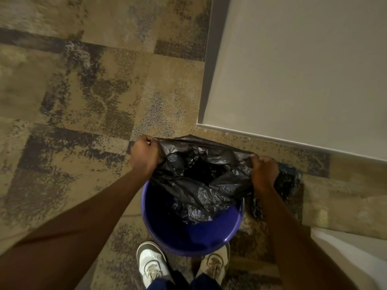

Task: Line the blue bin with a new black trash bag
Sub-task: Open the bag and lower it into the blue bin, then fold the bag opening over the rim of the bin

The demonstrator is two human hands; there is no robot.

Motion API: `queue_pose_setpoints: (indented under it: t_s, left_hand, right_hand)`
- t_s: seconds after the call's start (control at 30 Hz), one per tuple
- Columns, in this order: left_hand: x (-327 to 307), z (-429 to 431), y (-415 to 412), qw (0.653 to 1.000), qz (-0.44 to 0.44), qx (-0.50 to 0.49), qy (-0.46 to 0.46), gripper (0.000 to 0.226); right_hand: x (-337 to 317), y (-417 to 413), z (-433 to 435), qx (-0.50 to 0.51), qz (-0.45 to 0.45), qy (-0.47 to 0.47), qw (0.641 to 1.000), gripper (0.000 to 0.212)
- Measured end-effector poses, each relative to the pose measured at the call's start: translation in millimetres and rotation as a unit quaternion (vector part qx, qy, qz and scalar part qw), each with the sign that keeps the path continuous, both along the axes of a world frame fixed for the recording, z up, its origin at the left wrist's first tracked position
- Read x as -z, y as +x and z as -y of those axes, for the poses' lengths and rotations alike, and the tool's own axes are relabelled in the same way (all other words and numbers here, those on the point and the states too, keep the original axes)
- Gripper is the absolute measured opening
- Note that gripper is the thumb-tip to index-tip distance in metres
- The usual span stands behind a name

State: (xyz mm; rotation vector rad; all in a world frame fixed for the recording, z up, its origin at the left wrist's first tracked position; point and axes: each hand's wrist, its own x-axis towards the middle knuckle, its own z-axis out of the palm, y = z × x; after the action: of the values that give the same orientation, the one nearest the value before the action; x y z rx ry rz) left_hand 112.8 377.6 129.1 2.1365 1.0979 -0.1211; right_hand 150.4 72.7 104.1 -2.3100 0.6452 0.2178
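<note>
A round blue bin point(211, 233) stands on the carpet just in front of my shoes. A crumpled black trash bag point(199, 181) hangs into it, its mouth stretched wide over the bin's far side. My left hand point(144, 155) is closed on the bag's left edge. My right hand point(265, 171) grips the bag's right edge, with more black plastic draping down outside the bin beyond that hand. The near inner wall of the bin is bare blue; its far rim is hidden by the bag.
A light wall corner point(293, 80) with a pale baseboard point(272, 139) juts in at the upper right, close behind the bin. Patterned tan and dark carpet point(83, 91) spreads to the left. My two shoes point(150, 266) stand at the bottom edge.
</note>
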Motion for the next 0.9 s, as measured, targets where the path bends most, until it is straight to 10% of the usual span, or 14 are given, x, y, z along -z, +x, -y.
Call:
queue_pose_setpoints:
  t_s: [0.27, 0.5, 0.67, 0.77, 0.9]
  left_hand:
    - [24, -12, 3, 0.982, -0.174, 0.033, -0.063, 0.023]
    - [29, -16, -20, 0.973, -0.168, -0.057, -0.149, 0.040]
    - [-6, 13, -53, 0.973, -0.104, 0.107, 0.177, 0.080]
    - [-18, 57, -80, 0.947, -0.054, 0.163, 0.270, 0.054]
    - [-7, 102, -105, 0.973, -0.220, 0.053, 0.037, 0.060]
  right_hand:
    - [22, -14, 20, -0.030, -0.278, 0.003, 0.960, 0.031]
    - [19, -55, 19, 0.096, -0.317, 0.175, 0.927, 0.025]
    - [5, -82, 18, 0.232, -0.239, 0.229, 0.915, 0.111]
    - [-11, -112, 9, 0.300, -0.194, 0.230, 0.905, 0.072]
    - [-19, -152, 0, 0.241, -0.242, 0.338, 0.877, 0.024]
